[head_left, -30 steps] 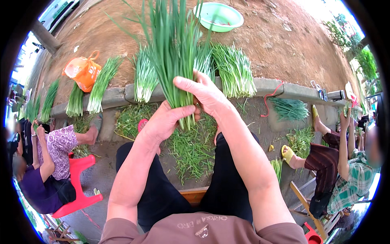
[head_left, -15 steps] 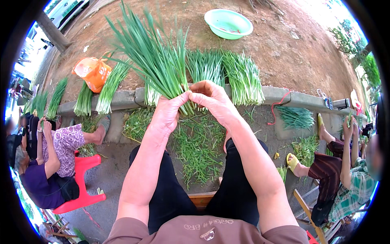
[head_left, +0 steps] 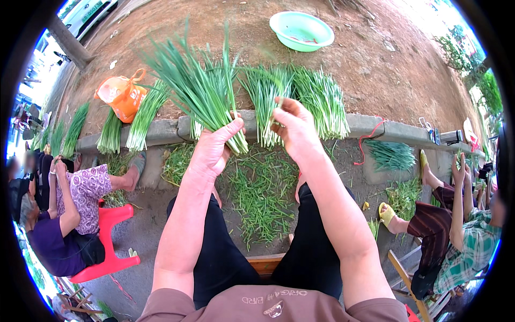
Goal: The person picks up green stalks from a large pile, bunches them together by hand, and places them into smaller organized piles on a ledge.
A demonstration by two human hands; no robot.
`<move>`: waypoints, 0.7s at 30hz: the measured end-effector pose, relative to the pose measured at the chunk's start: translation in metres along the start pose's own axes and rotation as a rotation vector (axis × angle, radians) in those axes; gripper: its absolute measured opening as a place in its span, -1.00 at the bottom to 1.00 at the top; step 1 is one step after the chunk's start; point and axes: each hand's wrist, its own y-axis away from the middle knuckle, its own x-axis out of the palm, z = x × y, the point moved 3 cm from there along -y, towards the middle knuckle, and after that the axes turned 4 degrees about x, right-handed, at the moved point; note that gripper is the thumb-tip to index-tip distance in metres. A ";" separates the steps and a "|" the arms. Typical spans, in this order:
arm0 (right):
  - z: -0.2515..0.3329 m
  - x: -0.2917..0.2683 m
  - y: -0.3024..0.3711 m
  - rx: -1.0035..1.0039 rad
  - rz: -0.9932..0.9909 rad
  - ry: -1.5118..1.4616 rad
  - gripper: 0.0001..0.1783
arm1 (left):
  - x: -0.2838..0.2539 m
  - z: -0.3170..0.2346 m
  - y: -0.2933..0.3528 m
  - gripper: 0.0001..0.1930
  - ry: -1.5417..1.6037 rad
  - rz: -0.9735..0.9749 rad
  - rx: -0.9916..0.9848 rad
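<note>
My left hand [head_left: 219,145] is closed around the white-green stem ends of a bunch of garlic chives [head_left: 196,91], its long leaves fanning up and to the left. To the right of the bunch and apart from it, my right hand [head_left: 296,127] is pinched with curled fingers. A thin pale green chive leaf [head_left: 279,91], smeared by motion, rises from those fingertips. Just beyond my hands, sorted piles of chives [head_left: 322,102] lie over the stone curb [head_left: 365,124], partly covered by the held bunch. Green trimmings [head_left: 263,198] are strewn on the ground between my knees.
A pale green basin [head_left: 302,32] sits on bare soil. An orange plastic bag [head_left: 124,99] stands left among more chives. Red string [head_left: 360,147] and another chive pile [head_left: 390,155] lie right. Seated people flank me, one on a red stool [head_left: 110,241].
My hands, which met at the base of the bunch, are now apart. The right has moved right with a thin leaf; the left has tipped the bunch slightly left.
</note>
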 end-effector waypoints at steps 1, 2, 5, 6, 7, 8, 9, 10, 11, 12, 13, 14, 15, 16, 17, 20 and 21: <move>0.004 -0.005 -0.002 -0.006 -0.031 -0.049 -0.73 | 0.001 0.000 0.000 -0.76 -0.003 -0.014 0.019; 0.003 -0.005 -0.002 -0.002 -0.011 0.010 -0.72 | 0.001 -0.001 0.000 -0.76 -0.026 -0.011 0.021; 0.000 0.006 0.005 0.012 0.136 0.208 -0.72 | -0.001 0.002 0.000 -0.78 -0.089 -0.012 0.059; -0.003 0.011 0.008 0.046 0.233 0.273 -0.69 | 0.001 0.002 0.000 -0.77 -0.104 -0.010 0.102; -0.005 0.017 0.011 0.081 0.323 0.241 -0.68 | 0.003 0.002 0.000 -0.77 -0.120 -0.008 0.145; -0.007 0.023 0.013 0.116 0.414 0.208 -0.66 | 0.004 0.002 0.000 -0.76 -0.126 -0.004 0.143; -0.007 0.023 0.014 0.124 0.439 0.211 -0.64 | 0.008 0.001 0.001 -0.76 -0.132 0.000 0.140; -0.007 0.024 0.014 0.131 0.464 0.213 -0.62 | 0.010 0.001 0.002 -0.75 -0.137 0.004 0.137; -0.007 0.024 0.015 0.139 0.488 0.216 -0.60 | 0.009 0.002 0.001 -0.74 -0.148 0.004 0.143; -0.007 0.025 0.015 0.136 0.501 0.218 -0.59 | 0.007 0.002 0.001 -0.74 -0.161 0.002 0.152; -0.009 0.025 0.014 0.132 0.514 0.220 -0.58 | 0.005 0.001 0.001 -0.73 -0.175 0.000 0.160; -0.010 0.026 0.014 0.129 0.526 0.222 -0.56 | 0.005 0.000 0.002 -0.73 -0.188 0.006 0.169; -0.010 0.026 0.013 0.125 0.525 0.226 -0.56 | 0.005 -0.001 0.003 -0.73 -0.200 0.014 0.176; -0.011 0.027 0.013 0.121 0.524 0.229 -0.56 | 0.006 -0.002 0.004 -0.73 -0.213 0.022 0.184; -0.011 0.027 0.013 0.117 0.523 0.232 -0.56 | 0.004 -0.001 0.003 -0.73 -0.214 0.026 0.186; -0.009 0.026 0.012 0.131 0.492 0.279 -0.55 | 0.003 0.002 0.002 -0.74 -0.174 0.042 0.174; -0.009 0.025 0.012 0.137 0.479 0.263 -0.57 | 0.005 0.001 0.003 -0.74 -0.136 0.048 0.158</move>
